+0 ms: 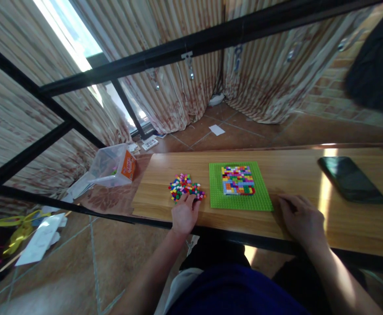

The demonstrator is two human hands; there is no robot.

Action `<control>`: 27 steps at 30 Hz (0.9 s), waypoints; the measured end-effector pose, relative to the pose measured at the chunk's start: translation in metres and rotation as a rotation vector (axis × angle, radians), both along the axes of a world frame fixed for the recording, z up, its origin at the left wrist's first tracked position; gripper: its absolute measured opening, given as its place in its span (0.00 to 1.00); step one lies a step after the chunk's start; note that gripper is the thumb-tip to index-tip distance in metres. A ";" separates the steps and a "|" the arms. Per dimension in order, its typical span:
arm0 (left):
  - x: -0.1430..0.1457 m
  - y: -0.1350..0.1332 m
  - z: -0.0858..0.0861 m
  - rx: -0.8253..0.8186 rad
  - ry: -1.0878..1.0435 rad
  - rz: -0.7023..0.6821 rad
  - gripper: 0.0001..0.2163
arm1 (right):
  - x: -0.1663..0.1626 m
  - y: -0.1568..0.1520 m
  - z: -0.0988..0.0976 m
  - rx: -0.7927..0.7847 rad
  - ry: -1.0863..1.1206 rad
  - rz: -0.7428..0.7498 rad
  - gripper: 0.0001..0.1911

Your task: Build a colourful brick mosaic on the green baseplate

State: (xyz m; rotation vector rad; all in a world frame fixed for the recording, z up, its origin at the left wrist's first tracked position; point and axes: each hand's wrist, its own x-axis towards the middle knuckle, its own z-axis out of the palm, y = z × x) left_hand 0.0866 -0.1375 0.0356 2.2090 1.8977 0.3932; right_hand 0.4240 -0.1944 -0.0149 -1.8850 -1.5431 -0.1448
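On the wooden tabletop lies a heap of small, many-coloured toy bricks (181,184). My left hand (184,215) is at the near edge of this heap, its fingertips bent down among the bricks; whether a brick is between them is hidden. Right of the heap is a green studded baseplate (216,186), carrying a roughly square block of multicoloured bricks (238,180) built up in rows. Just off the baseplate's near right corner, my right hand (301,218) rests on the table with its fingers curled in and no object showing in it.
A dark phone (352,179) lies at the table's right. Beyond the left end, a clear plastic box (113,166) with an orange label stands lower down. A black metal bar (165,57) with hanging clips crosses above the table. Striped curtains (178,100) hang behind.
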 end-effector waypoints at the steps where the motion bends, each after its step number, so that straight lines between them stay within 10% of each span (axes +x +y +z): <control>1: 0.002 0.001 0.001 -0.010 0.008 0.015 0.10 | 0.000 0.000 0.000 0.004 0.005 0.004 0.15; 16: -0.005 0.009 0.012 0.127 -0.516 -0.021 0.11 | -0.003 0.001 0.002 0.002 0.031 -0.002 0.13; 27: 0.032 -0.009 0.030 -0.367 -1.124 -0.015 0.06 | -0.011 0.001 0.022 -0.020 0.238 -0.015 0.15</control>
